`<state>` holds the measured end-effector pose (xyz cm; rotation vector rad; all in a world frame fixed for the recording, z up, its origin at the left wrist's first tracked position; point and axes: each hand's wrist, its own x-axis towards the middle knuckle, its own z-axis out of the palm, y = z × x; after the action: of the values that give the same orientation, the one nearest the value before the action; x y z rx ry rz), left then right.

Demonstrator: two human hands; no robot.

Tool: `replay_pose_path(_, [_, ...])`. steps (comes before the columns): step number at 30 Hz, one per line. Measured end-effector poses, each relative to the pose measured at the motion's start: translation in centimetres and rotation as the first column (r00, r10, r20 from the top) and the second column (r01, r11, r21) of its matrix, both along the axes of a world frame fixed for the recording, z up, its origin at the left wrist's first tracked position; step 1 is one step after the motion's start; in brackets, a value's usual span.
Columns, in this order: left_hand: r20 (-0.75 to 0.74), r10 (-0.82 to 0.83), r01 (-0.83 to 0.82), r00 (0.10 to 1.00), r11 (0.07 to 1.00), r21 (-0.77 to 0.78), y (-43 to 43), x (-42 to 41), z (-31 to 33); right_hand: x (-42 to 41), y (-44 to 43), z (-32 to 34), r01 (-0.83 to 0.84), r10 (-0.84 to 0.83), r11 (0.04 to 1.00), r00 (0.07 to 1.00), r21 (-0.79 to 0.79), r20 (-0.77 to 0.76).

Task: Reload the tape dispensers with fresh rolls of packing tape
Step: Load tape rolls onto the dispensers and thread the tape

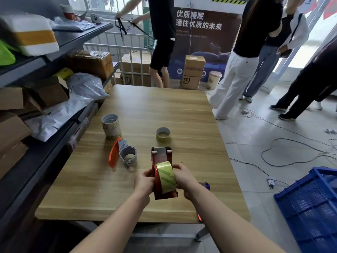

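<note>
roll [166, 177]: near end of red dispenser [160, 156], btwn both hands
axis: near-to-far
left hand [144, 182]: grips dispenser side
right hand [184, 178]: pinches roll's right edge

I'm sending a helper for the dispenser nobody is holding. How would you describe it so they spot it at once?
Start at the wooden table; near its left side stands a stack of tape rolls. Just in front of that stack lies the orange dispenser. Unlike the red dispenser held by the left hand and right hand, it is untouched and carries a grey ring.
</note>
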<state>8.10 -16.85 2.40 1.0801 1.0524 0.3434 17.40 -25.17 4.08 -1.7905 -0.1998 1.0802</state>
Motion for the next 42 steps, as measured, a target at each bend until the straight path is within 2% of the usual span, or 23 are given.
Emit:
replay_pose_path(4, [0.021,0.102,-0.099,0.995,0.988,-0.116,-1.1,1.0,-0.2,-0.7,1.0,-1.0,0.09,-0.091,0.993,0.996,0.072,0.01])
replay_pose_path(7, [0.011,0.126,-0.124,0.992,0.982,-0.144,-1.1,1.6,-0.3,-1.0,1.3,-1.4,0.084,-0.086,0.994,0.996,0.066,0.021])
replay_pose_path(12, [0.034,0.208,-0.194,0.978,0.953,-0.233,-0.3,2.4,0.2,-0.6,1.6,-1.5,-0.018,0.014,0.999,0.995,0.044,0.1])
replay_pose_path(16, [0.06,0.211,-0.188,0.976,0.945,-0.267,0.1,2.9,0.8,-0.4,1.4,-1.6,-0.077,0.064,0.995,0.976,0.057,0.208])
replay_pose_path(19, [0.043,0.158,-0.144,0.987,0.962,-0.23,-0.1,3.1,0.8,-0.2,1.1,-1.8,-0.066,0.053,0.996,0.975,0.052,0.217])
replay_pose_path(22, [-0.04,0.073,-0.077,0.997,0.992,-0.097,-0.1,2.8,0.2,0.7,0.4,-2.4,-0.106,0.118,0.993,0.949,-0.056,0.292])
replay_pose_path(24, [-0.081,0.033,-0.039,0.996,0.997,-0.066,-0.3,2.4,-0.6,1.3,-0.3,-3.0,-0.127,0.156,0.986,0.933,-0.11,0.323])
replay_pose_path(32, [-0.203,-0.055,0.024,0.978,0.988,-0.151,-0.6,2.0,-5.1,1.4,-1.5,-6.4,-0.086,0.193,0.947,0.922,-0.309,0.335])
replay_pose_path(35, [-0.229,-0.095,0.062,0.969,0.987,-0.146,-0.6,2.1,-7.1,1.1,-1.7,-7.8,-0.07,0.177,0.941,0.935,-0.332,0.306])
replay_pose_path(38, [-0.24,-0.073,0.023,0.968,0.979,-0.203,-0.5,2.1,-8.5,1.0,-1.6,-9.2,-0.056,0.166,0.935,0.943,-0.351,0.289])
replay_pose_path(42, [-0.318,-0.128,0.065,0.939,0.978,-0.2,0.0,2.4,-10.6,1.2,-1.3,-10.7,-0.053,0.162,0.924,0.951,-0.379,0.262])
